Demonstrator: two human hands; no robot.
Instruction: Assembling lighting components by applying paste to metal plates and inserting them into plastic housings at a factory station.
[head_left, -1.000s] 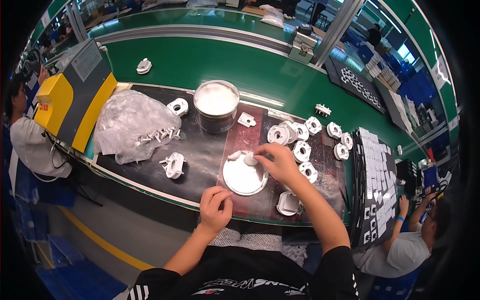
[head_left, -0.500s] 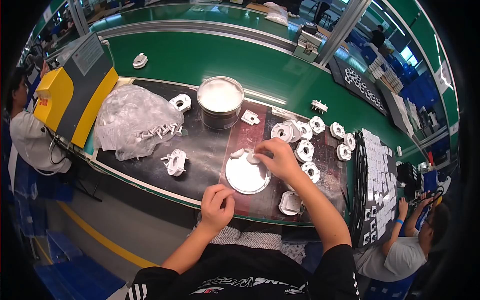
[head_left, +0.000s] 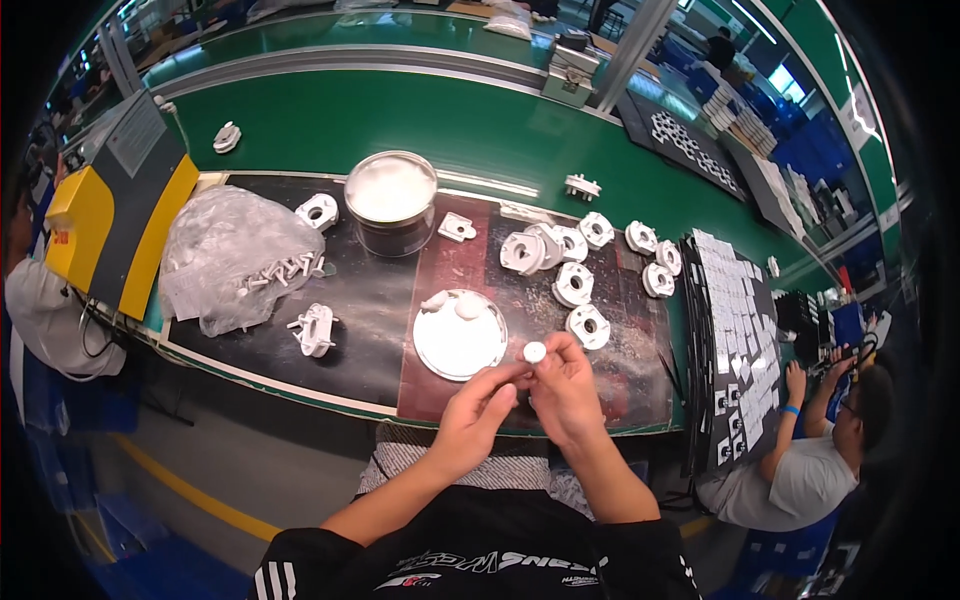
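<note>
Just in front of a round white dish [head_left: 460, 345], my right hand [head_left: 568, 395] pinches a small round white cap [head_left: 535, 352] between thumb and fingers. My left hand [head_left: 475, 420] meets it from the left, its fingers closed together and the tips hidden against the right hand. Whether those fingertips grip anything is hidden. On the dish lie white lumps [head_left: 467, 306] toward its far rim. Beyond it stands a metal tin [head_left: 392, 235] with white content. Several white ring-shaped housings [head_left: 573, 285] are spread to the right of the dish.
A clear plastic bag [head_left: 235, 255] of small white parts lies at the left, beside a yellow and grey machine [head_left: 125, 215]. One housing [head_left: 316, 330] sits near the front edge. Black trays [head_left: 735, 340] of white pieces stand at the right, near a seated person [head_left: 810, 450].
My right hand has drawn back from the dish toward me, and a small white cap now shows in its fingers. My left hand has moved right to meet it. The view has shifted.
</note>
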